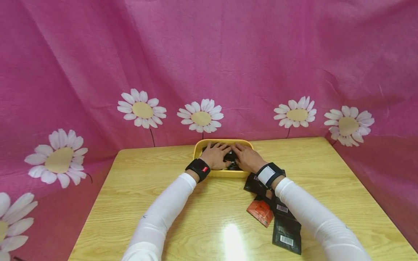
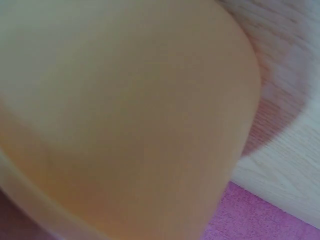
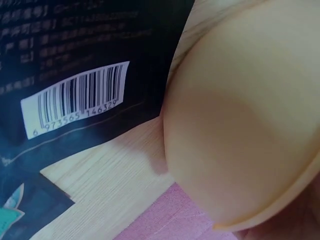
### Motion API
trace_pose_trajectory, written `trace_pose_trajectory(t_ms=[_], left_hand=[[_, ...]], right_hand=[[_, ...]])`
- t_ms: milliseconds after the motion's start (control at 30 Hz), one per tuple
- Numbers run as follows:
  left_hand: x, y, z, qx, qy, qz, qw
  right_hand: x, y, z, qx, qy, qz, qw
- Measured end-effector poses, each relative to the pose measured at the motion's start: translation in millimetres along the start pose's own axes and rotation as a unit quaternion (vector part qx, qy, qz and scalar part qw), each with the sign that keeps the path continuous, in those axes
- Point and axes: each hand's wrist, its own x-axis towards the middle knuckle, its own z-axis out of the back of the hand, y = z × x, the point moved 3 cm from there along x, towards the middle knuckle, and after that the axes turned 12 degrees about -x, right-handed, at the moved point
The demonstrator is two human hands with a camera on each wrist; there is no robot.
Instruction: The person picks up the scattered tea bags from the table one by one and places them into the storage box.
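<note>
A yellow plastic basket (image 1: pixel 228 174) stands at the back edge of the table, with black packets (image 1: pixel 231 156) inside it. Both hands reach into it from the front. My left hand (image 1: pixel 213 156) lies palm down with fingers spread over the packets on the left side. The right hand (image 1: pixel 247 158) rests on those at the right, its fingers pointing inward to the left hand. Close up, the basket's outer wall (image 2: pixel 150 110) fills most of the left wrist view. In the right wrist view, the basket's wall (image 3: pixel 235 115) stands beside a black packet (image 3: pixel 90 45) with a barcode.
Below the right forearm, several packets lie on the wooden table (image 1: pixel 156 203): a black packet (image 1: pixel 254 185) against the basket's front right corner, an orange-red packet (image 1: pixel 260 212), and a black packet (image 1: pixel 287 232) nearest me. A pink flowered cloth (image 1: pixel 228 72) hangs behind the table.
</note>
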Motion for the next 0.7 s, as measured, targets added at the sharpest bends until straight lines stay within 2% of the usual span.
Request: trace_pose_trajectory(t_ms=[100, 167, 267, 400, 533, 633, 700], left_hand=[[-0.4, 1.5, -2.7, -0.001, -0.002, 0.002, 1.0], [-2.0, 2.0, -2.6, -0.005, -0.012, 0.001, 0.9999], [-6.8, 1.1, 0.9, -0.012, -0.041, -0.002, 0.9991], [-18.6, -6.2, 9.9, -0.019, -0.099, -0.016, 0.9948], [-42.6, -27.3, 19.4, -0.005, -0.154, -0.046, 0.987], [-67.7, -52.7, 20.8, 0.002, -0.186, -0.078, 0.9795], [-84.7, -71.2, 17.6, 0.003, -0.196, -0.103, 0.9752]], right_hand=[[-2.0, -3.3, 0.6, 0.013, 0.043, -0.004, 0.999], [-4.2, -5.7, 3.7, 0.026, 0.052, -0.01, 0.998], [-11.9, -8.4, 13.1, 0.04, 0.036, -0.017, 0.998], [-31.9, -9.2, 33.3, 0.05, 0.011, -0.03, 0.998], [-61.3, -6.4, 54.9, 0.054, -0.008, -0.033, 0.998], [-88.6, -2.9, 65.8, 0.044, -0.023, -0.029, 0.998], [-106.9, 0.1, 69.3, 0.031, -0.031, -0.028, 0.999]])
